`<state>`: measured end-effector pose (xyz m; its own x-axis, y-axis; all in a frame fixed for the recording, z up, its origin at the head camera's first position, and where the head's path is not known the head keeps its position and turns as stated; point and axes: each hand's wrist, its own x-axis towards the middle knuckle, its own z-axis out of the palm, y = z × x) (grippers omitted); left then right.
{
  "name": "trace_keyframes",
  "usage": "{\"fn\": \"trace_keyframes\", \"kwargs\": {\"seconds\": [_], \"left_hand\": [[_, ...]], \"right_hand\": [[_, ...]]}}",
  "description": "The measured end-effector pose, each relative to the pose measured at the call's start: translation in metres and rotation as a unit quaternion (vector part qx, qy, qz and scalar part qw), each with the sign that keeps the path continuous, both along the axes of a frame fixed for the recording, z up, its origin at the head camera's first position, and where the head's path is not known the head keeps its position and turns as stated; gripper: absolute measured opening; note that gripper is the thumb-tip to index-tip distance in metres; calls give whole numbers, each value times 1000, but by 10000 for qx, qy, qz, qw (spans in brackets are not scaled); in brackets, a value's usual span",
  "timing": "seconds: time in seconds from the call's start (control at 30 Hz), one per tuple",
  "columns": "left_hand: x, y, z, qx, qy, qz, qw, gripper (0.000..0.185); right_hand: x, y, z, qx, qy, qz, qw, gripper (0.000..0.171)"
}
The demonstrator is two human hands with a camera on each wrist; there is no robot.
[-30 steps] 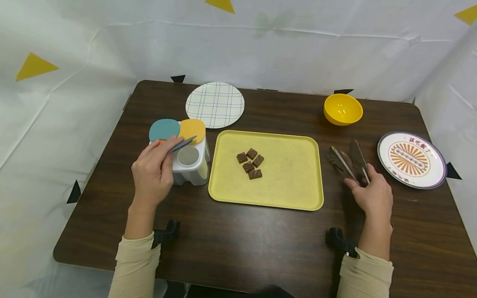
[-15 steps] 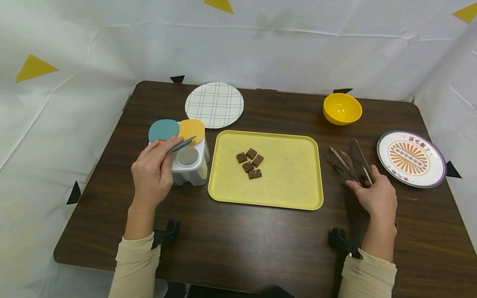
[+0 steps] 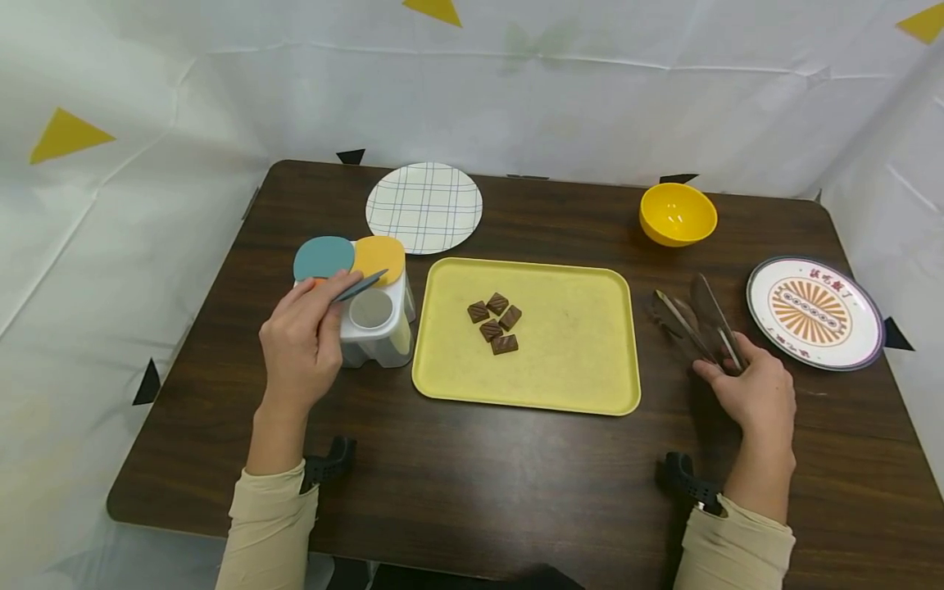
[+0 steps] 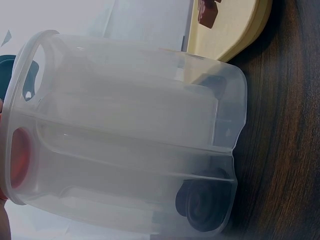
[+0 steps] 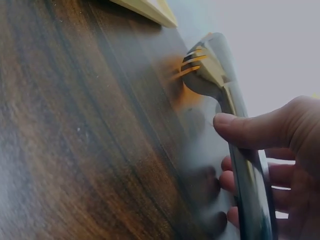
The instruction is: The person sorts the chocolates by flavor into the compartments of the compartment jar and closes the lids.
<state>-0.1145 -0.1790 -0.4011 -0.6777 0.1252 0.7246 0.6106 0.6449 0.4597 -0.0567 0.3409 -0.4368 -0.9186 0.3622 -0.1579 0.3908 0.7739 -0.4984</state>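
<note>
My left hand [image 3: 301, 340] pinches a raised grey-blue lid [image 3: 363, 283] above a divided storage container [image 3: 376, 346]. Beneath that lid a round opening shows at the container's near right corner. Teal [image 3: 323, 257], yellow [image 3: 381, 256] and partly hidden orange lids top the other sections. Through the translucent wall in the left wrist view, a dark round shape [image 4: 206, 205] shows at the base. My right hand [image 3: 758, 397] grips metal tongs [image 5: 250, 185] by their handles, thumb on one side and fingers on the other. The arms are spread, one end slotted like a fork.
A yellow tray [image 3: 560, 336] with several chocolates [image 3: 505, 344] lies between the hands. Behind stand a checked plate [image 3: 424, 209] and a yellow bowl [image 3: 677, 217]. A patterned plate [image 3: 859, 348] sits right of the tongs, near the table's edge.
My right hand has shifted slightly right and toward the near edge, while the tongs' tips stay almost in place. The left hand and the raised lid have stayed still.
</note>
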Motion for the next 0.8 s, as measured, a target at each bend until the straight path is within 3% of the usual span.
{"fn": "trace_keyframes", "kwargs": {"seconds": [0.17, 0.37, 0.63, 0.8], "left_hand": [[0, 0, 0, 17, 6, -5, 10000, 33], [0, 1, 0, 32, 0, -11, 10000, 33], [1, 1, 0, 29, 22, -1, 10000, 33], [1, 1, 0, 12, 37, 4, 10000, 33]], "right_hand": [[1, 0, 1, 23, -3, -193, 9998, 72], [0, -8, 10, -215, 601, -157, 9978, 74], [-11, -36, 15, -194, 1351, 965, 9859, 70], [-18, -60, 11, -209, 1348, 1758, 9749, 66]]}}
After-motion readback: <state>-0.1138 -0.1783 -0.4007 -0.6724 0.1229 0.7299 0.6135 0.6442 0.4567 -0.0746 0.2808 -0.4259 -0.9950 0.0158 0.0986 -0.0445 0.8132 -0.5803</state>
